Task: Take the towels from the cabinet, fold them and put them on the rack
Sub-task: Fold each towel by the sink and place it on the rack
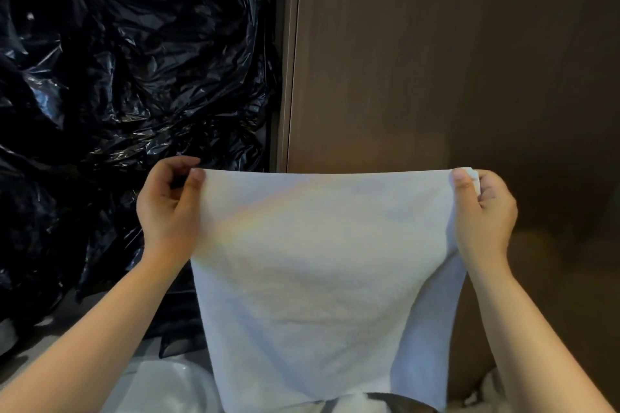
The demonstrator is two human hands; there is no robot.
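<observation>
A brown panel (453,60) fills the right, with black plastic bags (117,77) heaped on the left. In front hangs a white towel (318,278), long axis vertical, its top edge stretched level. The left hand (167,204) and right hand (483,211) each pinch one upper corner between thumb and curled fingers.

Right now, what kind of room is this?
Probably a storage closet or laundry corner: a dark wooden cabinet door, shiny black plastic bags piled beside it, and a white towel held up.
</observation>
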